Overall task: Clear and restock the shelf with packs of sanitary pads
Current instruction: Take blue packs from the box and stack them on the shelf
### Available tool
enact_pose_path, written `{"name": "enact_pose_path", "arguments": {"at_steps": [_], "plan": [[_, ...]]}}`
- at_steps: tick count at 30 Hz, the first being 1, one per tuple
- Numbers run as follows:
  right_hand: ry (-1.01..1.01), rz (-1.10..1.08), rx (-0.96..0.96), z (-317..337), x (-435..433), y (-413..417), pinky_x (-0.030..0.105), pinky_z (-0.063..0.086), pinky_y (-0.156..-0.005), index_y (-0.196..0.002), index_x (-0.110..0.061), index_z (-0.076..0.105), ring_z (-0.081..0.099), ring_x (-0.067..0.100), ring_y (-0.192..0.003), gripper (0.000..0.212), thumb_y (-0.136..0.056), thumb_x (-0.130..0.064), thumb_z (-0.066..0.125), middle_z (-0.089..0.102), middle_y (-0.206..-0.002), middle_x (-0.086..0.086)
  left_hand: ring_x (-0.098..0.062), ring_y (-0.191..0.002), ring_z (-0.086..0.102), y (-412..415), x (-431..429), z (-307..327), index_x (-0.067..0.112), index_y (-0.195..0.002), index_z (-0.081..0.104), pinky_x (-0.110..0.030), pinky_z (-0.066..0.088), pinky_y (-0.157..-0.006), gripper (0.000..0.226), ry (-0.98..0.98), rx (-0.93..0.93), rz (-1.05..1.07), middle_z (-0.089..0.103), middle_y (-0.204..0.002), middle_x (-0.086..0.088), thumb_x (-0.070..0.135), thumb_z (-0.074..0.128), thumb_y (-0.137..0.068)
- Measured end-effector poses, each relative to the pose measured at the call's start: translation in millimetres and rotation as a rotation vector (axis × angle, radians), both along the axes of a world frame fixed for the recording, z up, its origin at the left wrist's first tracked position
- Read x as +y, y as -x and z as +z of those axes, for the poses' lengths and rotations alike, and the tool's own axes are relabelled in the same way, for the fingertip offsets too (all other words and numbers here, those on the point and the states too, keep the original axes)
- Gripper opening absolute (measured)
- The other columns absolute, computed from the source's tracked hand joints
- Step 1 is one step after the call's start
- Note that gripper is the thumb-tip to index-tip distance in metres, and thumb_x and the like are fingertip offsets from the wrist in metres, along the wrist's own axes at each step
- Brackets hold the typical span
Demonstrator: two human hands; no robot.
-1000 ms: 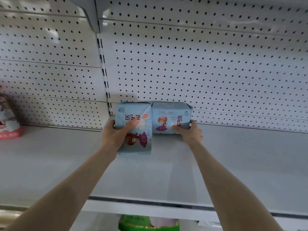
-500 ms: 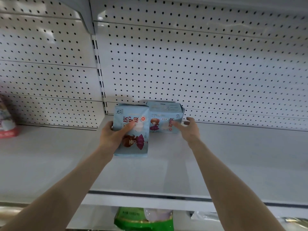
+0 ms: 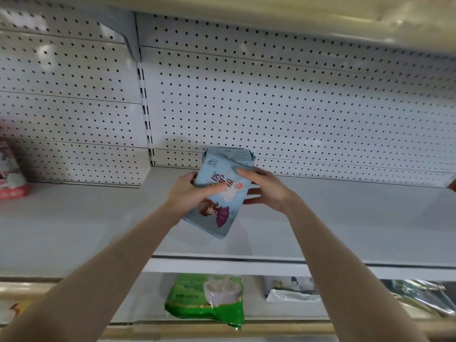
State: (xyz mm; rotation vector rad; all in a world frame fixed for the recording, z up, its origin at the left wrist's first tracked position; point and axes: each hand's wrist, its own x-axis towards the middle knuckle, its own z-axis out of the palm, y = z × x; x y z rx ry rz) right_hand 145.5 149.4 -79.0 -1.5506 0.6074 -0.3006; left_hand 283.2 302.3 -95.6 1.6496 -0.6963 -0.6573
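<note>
A light blue pack of sanitary pads (image 3: 219, 211) with a cartoon girl on its front hangs tilted above the white shelf (image 3: 345, 223). My left hand (image 3: 187, 196) grips its left side, thumb across the front. My right hand (image 3: 266, 188) holds its upper right edge, thumb on the front and fingers behind. A second blue pack (image 3: 234, 155) stands behind it against the pegboard, mostly hidden by the first pack and my hands.
A pink and white pack (image 3: 11, 174) stands at the far left of the shelf. White pegboard (image 3: 296, 107) backs the shelf. Below the front edge lie a green bag (image 3: 207, 299) and clear wrapped goods (image 3: 291, 292).
My right hand left the rear pack and took the upper right of the front pack. That pack moved right and tilted, now covering the rear one. The view dropped and shifted.
</note>
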Motion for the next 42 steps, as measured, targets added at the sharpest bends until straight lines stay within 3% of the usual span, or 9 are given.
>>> {"name": "enact_pose_path", "arguments": {"at_steps": [9, 13, 16, 19, 22, 26, 30, 35, 42], "plan": [[-0.243, -0.257, -0.327, -17, 0, 25, 0.040, 0.058, -0.078, -0.121, -0.004, 0.059, 0.067, 0.032, -0.097, 0.058, -0.075, -0.035, 0.073, 0.067, -0.108, 0.014, -0.021, -0.095, 0.067, 9, 5, -12, 0.013, -0.126, 0.052, -0.029, 0.053, -0.066, 0.057, 0.007, 0.210, -0.037, 0.068, -0.112, -0.004, 0.040, 0.074, -0.082], [-0.193, -0.267, -0.261, -32, 0, 30, 0.037, 0.048, -0.094, -0.112, -0.014, 0.063, 0.060, 0.020, -0.105, 0.027, -0.086, -0.022, 0.069, 0.069, -0.100, 0.002, -0.017, -0.090, 0.068, 13, -2, -21, 0.009, -0.121, 0.054, -0.028, 0.057, -0.062, 0.043, 0.128, 0.212, 0.051, 0.066, -0.112, -0.011, 0.021, 0.073, -0.085], [-0.127, -0.296, -0.232, -41, -4, 28, 0.028, 0.047, -0.086, -0.114, -0.015, 0.065, 0.062, 0.015, -0.095, 0.025, -0.091, -0.006, 0.061, 0.070, -0.102, 0.000, -0.011, -0.085, 0.066, 3, -9, -31, 0.012, -0.117, 0.056, -0.023, 0.059, -0.067, 0.041, 0.159, 0.122, 0.101, 0.063, -0.109, -0.009, 0.012, 0.076, -0.082], [-0.122, -0.319, -0.215, -51, -7, 22, 0.028, 0.052, -0.087, -0.115, -0.017, 0.064, 0.066, 0.016, -0.099, 0.022, -0.094, -0.019, 0.062, 0.071, -0.109, 0.000, -0.015, -0.091, 0.067, -5, -19, -39, 0.012, -0.123, 0.057, -0.015, 0.056, -0.063, 0.046, 0.162, 0.081, 0.070, 0.063, -0.112, -0.006, 0.011, 0.077, -0.081], [-0.132, -0.373, -0.214, -60, -15, 13, 0.030, 0.050, -0.096, -0.109, -0.021, 0.066, 0.065, 0.020, -0.108, 0.017, -0.094, -0.029, 0.062, 0.072, -0.108, -0.002, -0.018, -0.093, 0.069, -13, -31, -43, 0.015, -0.120, 0.060, -0.018, 0.056, -0.066, 0.036, 0.209, 0.090, 0.066, 0.065, -0.109, -0.003, 0.013, 0.072, -0.086], [-0.100, -0.391, -0.210, -64, -29, -2, 0.027, 0.052, -0.088, -0.114, -0.018, 0.064, 0.066, 0.019, -0.107, 0.023, -0.097, -0.033, 0.058, 0.072, -0.110, -0.001, -0.017, -0.095, 0.071, -26, -48, -50, 0.019, -0.114, 0.063, -0.025, 0.058, -0.073, 0.022, 0.228, 0.108, 0.030, 0.069, -0.110, -0.003, 0.022, 0.065, -0.092], [-0.084, -0.403, -0.185, -70, -35, -7, 0.023, 0.052, -0.079, -0.120, -0.015, 0.063, 0.066, 0.013, -0.104, 0.035, -0.096, -0.040, 0.057, 0.071, -0.109, -0.003, -0.004, -0.086, 0.071, -33, -55, -56, 0.023, -0.111, 0.061, -0.019, 0.056, -0.070, 0.015, 0.205, 0.112, 0.017, 0.070, -0.112, 0.000, 0.028, 0.054, -0.099], [-0.037, -0.403, -0.179, -65, -43, -17, 0.033, 0.045, -0.096, -0.127, -0.024, 0.058, 0.058, 0.006, -0.111, 0.037, -0.097, -0.045, 0.053, 0.065, -0.119, -0.011, 0.015, -0.076, 0.064, -34, -60, -51, 0.032, -0.115, 0.057, -0.006, 0.046, -0.056, 0.032, 0.163, 0.132, -0.025, 0.067, -0.106, 0.015, 0.047, 0.031, -0.103], [-0.036, -0.289, -0.129, -65, -50, -30, 0.015, 0.048, -0.068, -0.126, -0.031, 0.057, 0.066, -0.010, -0.081, 0.034, -0.101, -0.048, 0.041, 0.070, -0.102, -0.019, 0.005, -0.082, 0.069, -38, -73, -50, 0.034, -0.123, 0.056, -0.008, 0.050, -0.058, 0.047, 0.138, 0.180, -0.126, 0.070, -0.101, 0.015, 0.052, 0.018, -0.103]]}}
